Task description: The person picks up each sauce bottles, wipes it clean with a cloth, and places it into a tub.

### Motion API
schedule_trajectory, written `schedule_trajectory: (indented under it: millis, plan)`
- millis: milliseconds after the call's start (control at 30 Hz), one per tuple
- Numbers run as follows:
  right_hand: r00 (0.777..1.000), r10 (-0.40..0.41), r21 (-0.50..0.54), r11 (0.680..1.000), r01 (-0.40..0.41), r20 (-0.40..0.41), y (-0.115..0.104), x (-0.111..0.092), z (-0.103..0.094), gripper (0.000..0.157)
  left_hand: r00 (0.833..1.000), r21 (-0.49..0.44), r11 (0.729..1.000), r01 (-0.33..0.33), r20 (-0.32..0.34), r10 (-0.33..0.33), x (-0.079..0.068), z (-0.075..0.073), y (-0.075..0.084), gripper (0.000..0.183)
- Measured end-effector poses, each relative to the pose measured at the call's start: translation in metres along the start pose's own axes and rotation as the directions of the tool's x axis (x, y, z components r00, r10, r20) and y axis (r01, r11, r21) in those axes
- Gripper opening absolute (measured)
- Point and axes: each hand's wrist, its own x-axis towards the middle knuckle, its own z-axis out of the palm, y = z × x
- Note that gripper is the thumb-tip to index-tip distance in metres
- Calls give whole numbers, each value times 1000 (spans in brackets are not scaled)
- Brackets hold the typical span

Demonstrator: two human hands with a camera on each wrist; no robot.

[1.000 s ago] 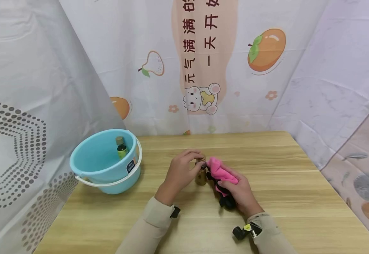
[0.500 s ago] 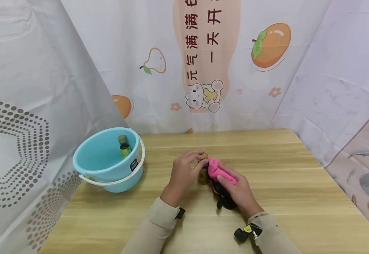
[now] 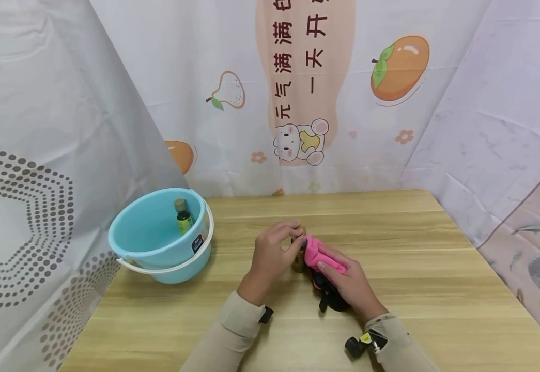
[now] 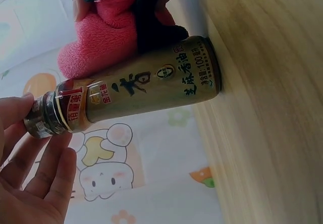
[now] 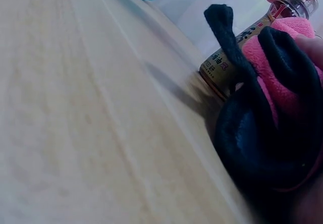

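A small gold sesame oil bottle (image 4: 146, 85) with Chinese lettering stands upright on the table. My left hand (image 3: 271, 253) pinches its cap between thumb and fingertips, the other fingers spread loosely beside the neck in the left wrist view. On the bottle's right side, my right hand (image 3: 354, 285) grips a bunched pink cloth with black trim (image 3: 318, 257). The cloth's pink fold lies against the bottle's side in the left wrist view. A black strip (image 5: 224, 37) of it sticks up, and dark folds hang below the right hand, close over the table.
A light blue bucket (image 3: 125, 243) with a white handle (image 3: 172, 268) stands at the table's left. Inside it is a dark bottle (image 3: 183, 217) with a green-yellow label. A printed curtain (image 3: 232, 155) hangs behind the wooden table (image 3: 418, 268).
The pink cloth has come closer around the bottle, and its dark folds have shifted under the right hand. My left hand stays at the cap. The head view has shifted slightly.
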Motion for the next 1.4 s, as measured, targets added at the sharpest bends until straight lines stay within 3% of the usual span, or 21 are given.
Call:
schedule_trajectory:
  millis: [233, 400, 533, 800, 1100, 1267, 1400]
  plan:
    - [996, 75, 51, 996, -72, -48, -2, -1, -4, 46, 999, -3, 1000, -29, -21, 29, 3, 7, 0, 9]
    - [991, 123, 85, 989, -118, -58, 3, -6, -5, 44, 1000, 4, 1000, -15, -18, 15, -4, 12, 1, 10]
    - [993, 106, 77, 992, -102, -46, 5, -7, -5, 41, 1000, 0, 1000, -8, -30, 8, -5, 13, 3, 9]
    - [998, 44, 39, 998, -41, -54, -8, 2, -8, 40, 999, 2, 999, -39, -31, 39, 12, 12, 4, 9]
    - [999, -17, 7, 1000, 17, -30, -8, 7, -2, 36, 1000, 15, 1000, -20, -23, 20, 11, 9, 2, 8]
    - [1000, 13, -32, 999, -12, 12, -8, 6, 2, 38, 999, 20, 1000, -8, -32, 9, 5, 6, -1, 6]
    - [999, 39, -124, 992, -37, 16, -11, 3, 2, 36, 1000, 8, 1000, 3, -27, -3, 2, 4, -1, 8]
